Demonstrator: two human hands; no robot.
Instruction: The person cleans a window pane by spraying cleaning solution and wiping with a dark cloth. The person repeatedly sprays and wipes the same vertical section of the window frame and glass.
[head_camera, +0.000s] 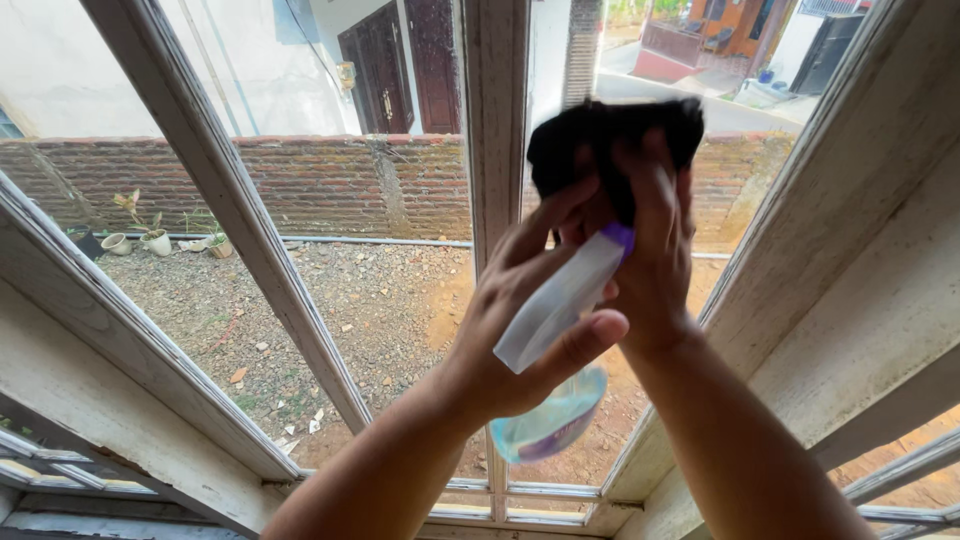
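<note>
Left hand (530, 320), centre of the frame, wrapped around a clear spray bottle (555, 345) with a purple collar, tilted, pale blue liquid at its lower end. Right hand (650, 240), just right and above, pressing a black cloth (600, 140) bunched under the fingers against the window pane (400, 200). White, weathered window frame (495, 120) behind; gravel yard (380, 300) and brick wall (330, 180) beyond the glass.

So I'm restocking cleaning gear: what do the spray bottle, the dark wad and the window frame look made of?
The spray bottle looks like clear glossy plastic, see-through with bluish liquid. The dark wad under the right hand seems soft black cloth, bunched and matt. The window frame looks like white-painted wood, worn and streaked.
</note>
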